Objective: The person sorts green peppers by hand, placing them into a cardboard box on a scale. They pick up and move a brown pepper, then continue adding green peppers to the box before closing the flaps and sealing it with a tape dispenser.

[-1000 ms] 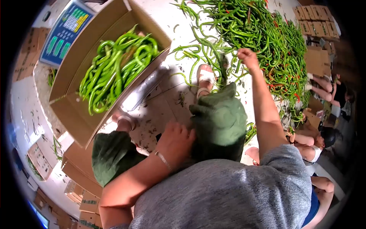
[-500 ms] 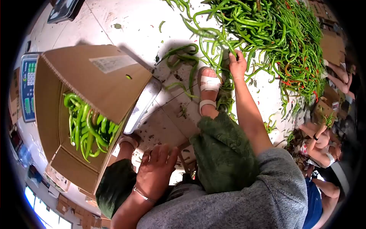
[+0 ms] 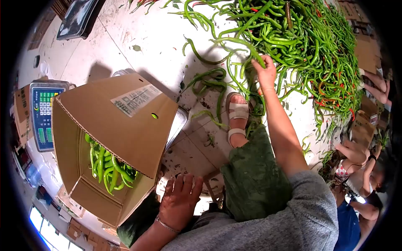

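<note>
A long green chili pepper (image 3: 247, 44) is pinched by its end between the thumb and fingers of my right hand (image 3: 266, 74). That hand hovers beside the large heap of green chili peppers (image 3: 301, 54) on the floor, just beyond my sandalled foot (image 3: 238, 113). My left hand (image 3: 180, 203) rests near my left knee with its fingers spread, holding nothing. An open cardboard box (image 3: 121, 94) stands on my left, and several green chili peppers (image 3: 109, 165) lie inside it. Its raised flap hides part of the contents.
Left of the box is a scale's keypad display (image 3: 45, 113). A dark tray (image 3: 79, 19) lies at the upper left. Loose peppers (image 3: 211, 81) and leaf scraps litter the floor by my foot. Other people (image 3: 356, 163) sit at the right, near more cardboard (image 3: 368, 54).
The view has shifted, so the box, scale and my left hand appear lower and farther right. The pepper in my right hand was blurred by motion and now shows sharply.
</note>
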### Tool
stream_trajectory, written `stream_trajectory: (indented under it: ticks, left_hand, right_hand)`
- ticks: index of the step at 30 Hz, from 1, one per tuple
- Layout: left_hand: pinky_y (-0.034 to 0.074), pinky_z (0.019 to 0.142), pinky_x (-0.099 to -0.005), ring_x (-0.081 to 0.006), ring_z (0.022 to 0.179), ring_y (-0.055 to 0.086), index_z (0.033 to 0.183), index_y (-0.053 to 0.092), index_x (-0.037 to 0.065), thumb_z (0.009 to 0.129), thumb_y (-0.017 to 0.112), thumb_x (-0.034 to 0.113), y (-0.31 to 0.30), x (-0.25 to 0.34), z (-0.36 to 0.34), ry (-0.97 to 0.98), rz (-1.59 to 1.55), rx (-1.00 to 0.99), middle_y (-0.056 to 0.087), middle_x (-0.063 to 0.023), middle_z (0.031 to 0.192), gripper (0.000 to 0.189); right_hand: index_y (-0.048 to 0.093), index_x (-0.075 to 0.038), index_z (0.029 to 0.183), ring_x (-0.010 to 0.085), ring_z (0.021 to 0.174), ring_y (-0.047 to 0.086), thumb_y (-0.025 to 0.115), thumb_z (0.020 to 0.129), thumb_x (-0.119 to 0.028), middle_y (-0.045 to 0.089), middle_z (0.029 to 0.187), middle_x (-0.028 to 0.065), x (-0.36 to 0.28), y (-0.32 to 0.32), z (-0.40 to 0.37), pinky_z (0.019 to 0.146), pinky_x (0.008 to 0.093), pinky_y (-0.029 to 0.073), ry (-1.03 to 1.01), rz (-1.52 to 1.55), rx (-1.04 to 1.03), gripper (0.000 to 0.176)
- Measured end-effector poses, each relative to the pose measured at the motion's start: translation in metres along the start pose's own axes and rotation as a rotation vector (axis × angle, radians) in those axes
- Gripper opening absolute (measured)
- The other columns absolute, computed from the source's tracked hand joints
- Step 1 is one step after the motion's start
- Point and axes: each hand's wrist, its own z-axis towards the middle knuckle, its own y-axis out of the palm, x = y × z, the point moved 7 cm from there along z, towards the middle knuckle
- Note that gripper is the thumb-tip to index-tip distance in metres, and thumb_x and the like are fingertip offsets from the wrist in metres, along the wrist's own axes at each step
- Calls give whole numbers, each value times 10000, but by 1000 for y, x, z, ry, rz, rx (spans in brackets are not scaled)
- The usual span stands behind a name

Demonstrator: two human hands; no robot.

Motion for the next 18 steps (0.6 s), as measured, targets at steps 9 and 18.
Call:
stream_trajectory:
  ticks: [9, 18]
  left_hand:
    - [355, 944, -396, -252, 1189, 413, 1288, 417, 145, 772, 637, 290, -5, 0, 0, 1, 29, -46, 465, -84, 1268, 579]
    - [325, 971, -419, -268, 1192, 410, 1338, 358, 145, 790, 625, 267, 3, 4, -1, 14, -31, -111, 448, -102, 1282, 621]
  right_hand:
    - [577, -78, 1053, 288, 915, 584, 532, 800, -124, 599, 973, 160, -39, 146, -9, 785, 368, 459, -292, -552, -618, 261]
    - [544, -127, 1017, 275, 908, 576, 530, 853, -202, 587, 945, 106, -6, 156, -1, 802, 409, 451, -207, -749, -905, 181]
